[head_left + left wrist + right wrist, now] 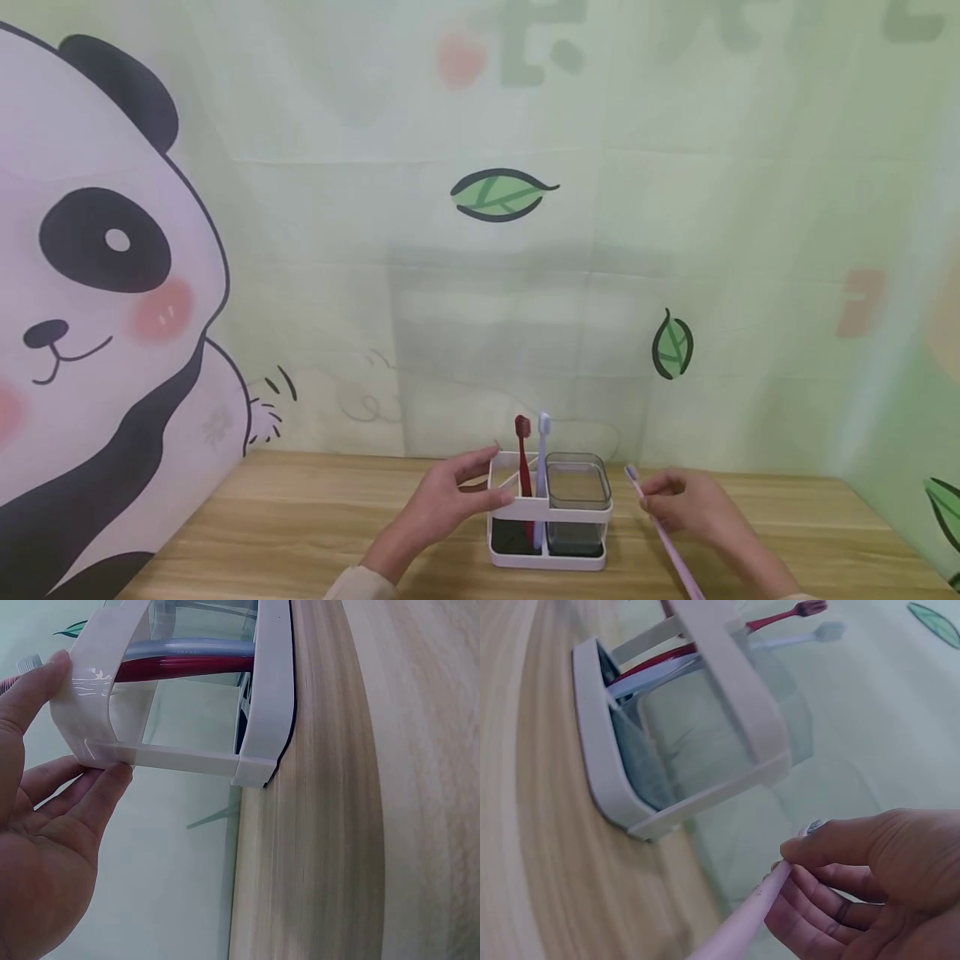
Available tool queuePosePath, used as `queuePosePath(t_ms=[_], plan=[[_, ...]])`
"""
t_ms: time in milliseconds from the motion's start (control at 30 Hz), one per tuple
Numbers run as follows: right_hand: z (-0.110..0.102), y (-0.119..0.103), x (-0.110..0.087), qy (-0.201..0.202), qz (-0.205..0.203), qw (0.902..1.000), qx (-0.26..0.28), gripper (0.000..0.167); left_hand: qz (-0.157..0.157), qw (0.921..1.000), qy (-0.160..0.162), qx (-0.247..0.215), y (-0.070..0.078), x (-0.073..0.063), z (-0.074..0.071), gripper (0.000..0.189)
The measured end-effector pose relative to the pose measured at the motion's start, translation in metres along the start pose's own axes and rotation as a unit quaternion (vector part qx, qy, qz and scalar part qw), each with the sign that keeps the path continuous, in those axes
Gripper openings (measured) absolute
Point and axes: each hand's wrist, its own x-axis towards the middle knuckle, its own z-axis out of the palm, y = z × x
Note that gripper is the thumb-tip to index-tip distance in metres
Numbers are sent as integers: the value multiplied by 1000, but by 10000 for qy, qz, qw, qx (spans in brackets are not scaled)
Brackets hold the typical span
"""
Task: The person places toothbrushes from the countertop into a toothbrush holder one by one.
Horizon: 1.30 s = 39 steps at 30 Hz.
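Note:
A white toothbrush holder [547, 562] stands on the wooden table. My left hand [450, 496] grips its upper left end, thumb on the front of the rim and fingers round the side, as the left wrist view also shows. In the holder's left part a red toothbrush [523, 458] and a pale blue toothbrush [543, 454] stand upright, heads up. A clear cup [577, 483] sits in the right part. To the right of the holder, apart from it, my right hand [686, 504] pinches a pink toothbrush [742, 922] near its head, the handle slanting down towards me.
The wooden table [300, 517] runs under everything. Behind it hangs a pale green cloth backdrop [315, 200] with a printed panda [112, 242] at the left and printed leaves [498, 196].

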Motion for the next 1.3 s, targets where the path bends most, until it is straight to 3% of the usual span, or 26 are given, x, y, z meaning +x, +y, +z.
queuePosePath(t_ms=[233, 733, 1000, 1300], plan=[[-10, -16, -6, 21, -390, 9992, 116, 20, 9, 10000, 19, -43, 0, -1, 0, 73], [-24, -57, -22, 280, -540, 9980, 198, 30, 23, 10000, -7, -45, -1, 0, -1, 73], [-14, -88, -31, 530, -804, 9930, 690, 34, 23, 10000, 25, -39, -2, 1, -2, 73], [4, -119, -34, 943, -1167, 9789, 1389, 39, 64, 9998, 6, -184, -1, -1, -2, 72]])
